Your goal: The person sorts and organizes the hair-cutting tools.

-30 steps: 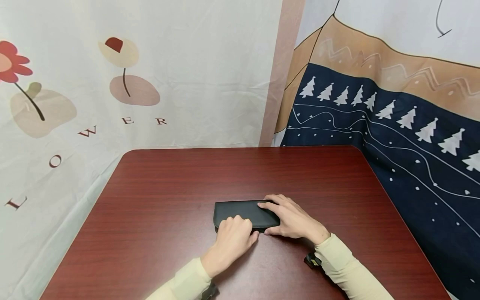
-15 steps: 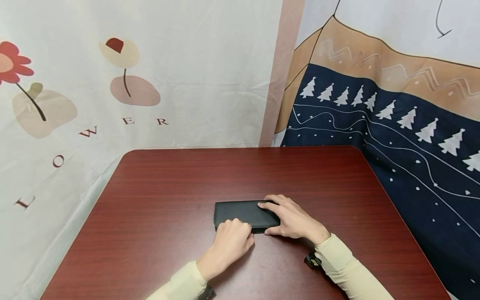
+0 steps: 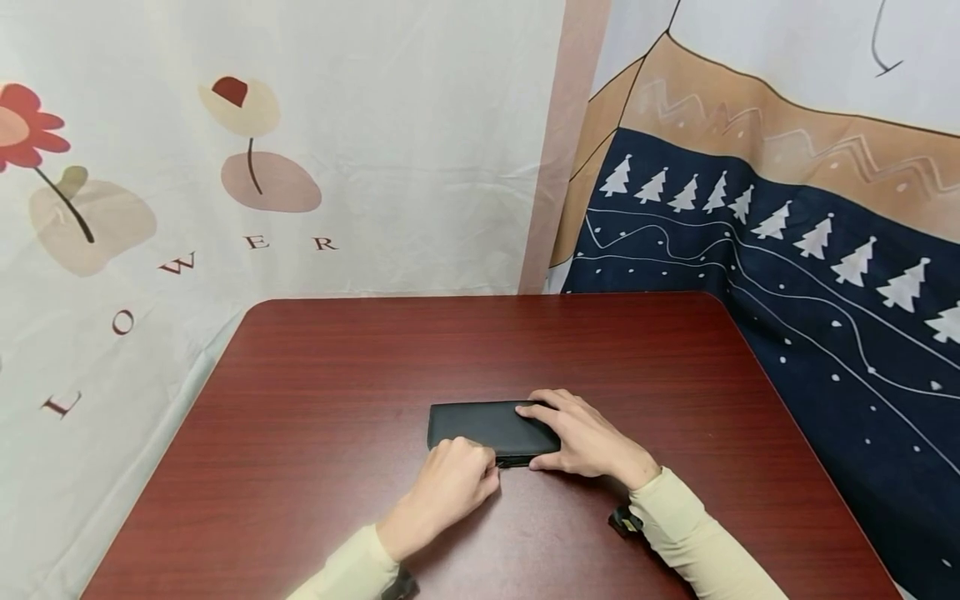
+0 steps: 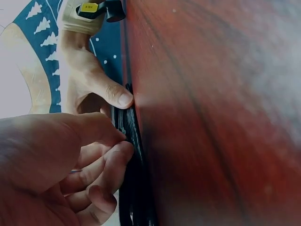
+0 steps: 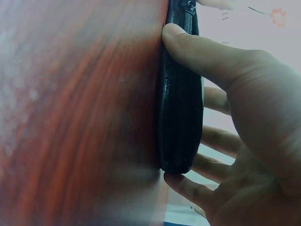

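Note:
A black zip wallet (image 3: 472, 423) lies flat on the table, its long zipped side facing me. My right hand (image 3: 592, 437) grips its right end, thumb on the front side and fingers over the top and far edge. At the front side, my left hand (image 3: 446, 483) has its fingers curled, with thumb and forefinger pinching the zipper pull; the pull is mostly hidden by the fingertips in the left wrist view. Zipper teeth (image 5: 188, 21) and the slider (image 5: 190, 6) show beyond my right thumb in the right wrist view.
The reddish-brown wooden table (image 3: 337, 358) extends around the wallet on all sides. Behind it hangs a pale curtain (image 3: 420, 150) with flowers and letters. A navy cloth (image 3: 750, 275) with white trees hangs at the right.
My left hand has slid leftward along the wallet's front side, uncovering more of that side between the two hands. The right hand and the wallet have stayed in place.

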{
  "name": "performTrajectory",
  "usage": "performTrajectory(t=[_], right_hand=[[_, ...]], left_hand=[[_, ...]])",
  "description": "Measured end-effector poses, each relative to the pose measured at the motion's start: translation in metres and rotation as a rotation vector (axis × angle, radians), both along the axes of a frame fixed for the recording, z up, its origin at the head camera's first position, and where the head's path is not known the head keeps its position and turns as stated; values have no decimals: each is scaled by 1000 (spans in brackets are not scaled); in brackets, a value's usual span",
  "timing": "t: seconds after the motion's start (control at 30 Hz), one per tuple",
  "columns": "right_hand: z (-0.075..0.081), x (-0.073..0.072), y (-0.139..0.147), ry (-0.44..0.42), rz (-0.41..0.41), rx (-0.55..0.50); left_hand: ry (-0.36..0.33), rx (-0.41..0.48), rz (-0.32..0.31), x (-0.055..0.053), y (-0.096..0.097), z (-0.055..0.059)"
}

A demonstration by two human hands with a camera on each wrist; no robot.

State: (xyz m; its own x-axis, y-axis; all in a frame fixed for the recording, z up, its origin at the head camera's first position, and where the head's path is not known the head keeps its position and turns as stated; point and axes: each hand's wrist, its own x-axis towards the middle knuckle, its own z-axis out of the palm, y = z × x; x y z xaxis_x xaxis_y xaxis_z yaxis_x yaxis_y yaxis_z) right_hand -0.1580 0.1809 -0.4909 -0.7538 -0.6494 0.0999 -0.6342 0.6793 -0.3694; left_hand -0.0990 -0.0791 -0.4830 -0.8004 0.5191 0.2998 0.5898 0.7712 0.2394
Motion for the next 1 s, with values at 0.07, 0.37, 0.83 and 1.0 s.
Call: performTrajectory(t=[0.07,0.37,0.83,1.0], right_hand=[[0,0,0,3,3,0],[0,0,0,7,10,2],[-3,0,1,6,11,-2],[-4,0,2,32,23,-9]], left_hand=[[2,4,-6,1,-3,0],[57,37,-8,3,-18,-3],[55,10,69,7,-37,-1],[81,-25,111,9,-43,-1]])
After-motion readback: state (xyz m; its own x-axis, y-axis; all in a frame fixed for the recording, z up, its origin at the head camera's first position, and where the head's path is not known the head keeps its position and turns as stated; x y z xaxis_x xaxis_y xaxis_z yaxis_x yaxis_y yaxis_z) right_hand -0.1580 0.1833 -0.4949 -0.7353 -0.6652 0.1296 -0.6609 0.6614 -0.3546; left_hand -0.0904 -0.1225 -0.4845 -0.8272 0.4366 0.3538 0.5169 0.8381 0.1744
